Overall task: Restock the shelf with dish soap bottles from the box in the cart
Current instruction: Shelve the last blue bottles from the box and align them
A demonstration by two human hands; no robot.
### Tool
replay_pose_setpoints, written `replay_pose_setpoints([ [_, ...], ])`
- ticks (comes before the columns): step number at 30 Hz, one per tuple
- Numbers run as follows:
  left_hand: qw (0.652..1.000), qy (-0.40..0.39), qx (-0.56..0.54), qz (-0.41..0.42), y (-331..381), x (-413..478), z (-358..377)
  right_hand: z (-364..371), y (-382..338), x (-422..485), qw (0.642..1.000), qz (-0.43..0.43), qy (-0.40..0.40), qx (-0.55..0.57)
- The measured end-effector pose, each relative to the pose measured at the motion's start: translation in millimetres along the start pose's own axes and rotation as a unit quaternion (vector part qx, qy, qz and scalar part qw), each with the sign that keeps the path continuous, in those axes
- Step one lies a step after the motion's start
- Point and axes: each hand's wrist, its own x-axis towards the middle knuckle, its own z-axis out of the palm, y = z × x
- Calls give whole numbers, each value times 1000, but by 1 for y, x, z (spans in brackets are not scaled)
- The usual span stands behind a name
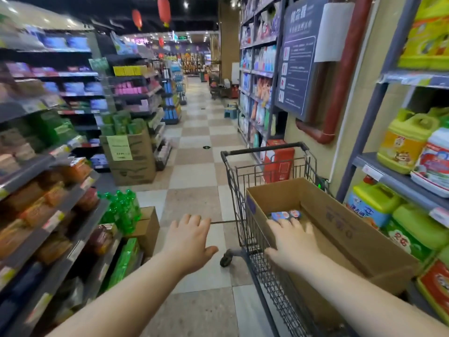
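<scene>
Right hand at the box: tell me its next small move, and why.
Probably lower the right hand and close it round one of the bottles: it is open, holding nothing, and the bottles lie just beyond its fingertips in the box.

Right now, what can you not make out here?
Head view: count of dish soap bottles, hidden by the cardboard box wall and the right hand.
Head view: goods on the left shelves, blurred.
Head view: print on price tags, too small.
Head view: shopping cart near end, cut off by the bottom edge.
</scene>
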Motion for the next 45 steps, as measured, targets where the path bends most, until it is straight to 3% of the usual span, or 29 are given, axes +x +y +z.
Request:
replay_pose_setpoints([
  [5,999,-18,-17,26,-12,67,28,15,7,57,1000,22,-16,14],
  [12,992,-39,-30,119,-21,184,66,44,23,123,989,132,-64,28],
  [19,975,-38,-38,215,-32,303,83,56,29,171,955,265,-118,62],
  [26,938,-76,-42,334,22,373,109,67,63,188,916,356,-164,86],
  [37,931,-137,18,339,101,496,134,132,159,278,889,370,-206,176],
  [45,908,-204,41,363,162,539,178,190,190,311,856,379,-285,208],
])
